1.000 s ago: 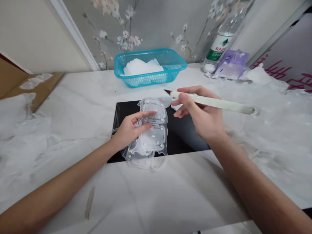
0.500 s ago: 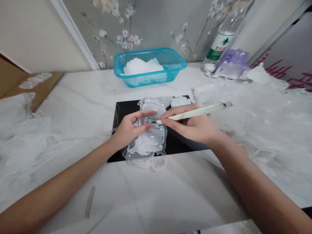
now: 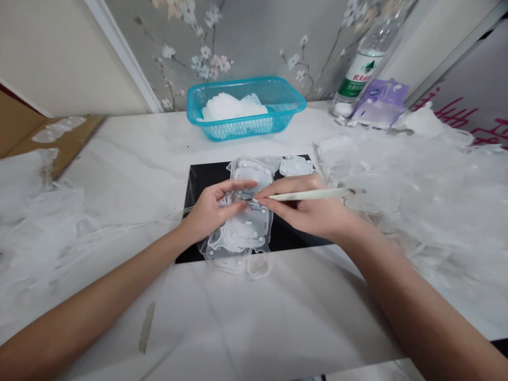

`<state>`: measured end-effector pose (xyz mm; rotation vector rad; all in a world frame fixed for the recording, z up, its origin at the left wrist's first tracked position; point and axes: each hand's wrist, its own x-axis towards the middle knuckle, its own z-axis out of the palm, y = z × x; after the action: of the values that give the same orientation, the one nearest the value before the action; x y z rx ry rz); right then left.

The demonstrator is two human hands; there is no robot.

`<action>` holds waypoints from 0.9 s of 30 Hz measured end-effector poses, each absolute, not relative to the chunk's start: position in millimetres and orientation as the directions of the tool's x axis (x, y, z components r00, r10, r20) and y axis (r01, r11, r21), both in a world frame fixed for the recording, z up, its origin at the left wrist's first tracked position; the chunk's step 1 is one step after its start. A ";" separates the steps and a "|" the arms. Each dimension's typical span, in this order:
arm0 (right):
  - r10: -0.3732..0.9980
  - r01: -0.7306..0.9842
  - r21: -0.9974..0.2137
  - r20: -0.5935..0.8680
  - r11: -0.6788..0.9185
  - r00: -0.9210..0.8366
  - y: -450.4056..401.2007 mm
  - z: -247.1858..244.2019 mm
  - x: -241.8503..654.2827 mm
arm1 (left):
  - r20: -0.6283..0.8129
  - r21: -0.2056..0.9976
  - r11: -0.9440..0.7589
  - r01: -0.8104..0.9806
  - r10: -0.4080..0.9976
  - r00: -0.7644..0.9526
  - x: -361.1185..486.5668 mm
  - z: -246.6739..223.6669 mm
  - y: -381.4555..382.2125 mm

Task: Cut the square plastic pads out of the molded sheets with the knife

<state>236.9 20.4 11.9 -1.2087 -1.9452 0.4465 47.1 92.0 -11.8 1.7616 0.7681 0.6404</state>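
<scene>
thumb and fingers of the right hand [image 3: 313, 209] pinch a pale pen-like tool [image 3: 317, 194] close to its tip, while the left hand [image 3: 212, 209] lies with thumb and forefinger spread, their ends resting on a clear plastic sheet [image 3: 248, 227] rather than clasping it. the tool's tip is down at the narrow band between the sheet's two panels, just beside the left thumb; whether it touches the plastic cannot be told. working well here would seem to call for a firm flat press on both panels, a short grip near the tip, light strokes along the band, and the left thumb held out of the tip's path. the tool's long axis runs nearly level across the view, tip toward the left hand, back end to the right. the sheet's long axis runs away from the person, one panel beyond the other. it lies on a dark mat [image 3: 297, 238], over more clear plastic [image 3: 222, 264] that overhangs the near edge. a small panel [image 3: 296, 166] sits at the mat's far right. beyond stands a blue basket [image 3: 194, 106] holding white pieces; a heap of clear plastic [image 3: 428, 185] spreads to the right.
</scene>
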 end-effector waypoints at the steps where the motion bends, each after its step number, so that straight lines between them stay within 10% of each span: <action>1: 0.856 0.598 -0.622 0.446 0.505 -0.260 20.4 11.0 236.6 | 0.065 0.951 -0.245 0.190 0.757 0.651 46.9 -12.1 92.3; 27: 0.824 0.663 -0.492 0.286 0.564 -0.489 21.3 16.2 241.6 | 0.132 0.905 -0.368 0.214 0.720 0.681 50.3 -11.2 90.8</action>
<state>241.6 21.3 16.2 -1.1925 -2.3069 0.4356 50.3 90.8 -11.2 1.9136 0.7285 0.6492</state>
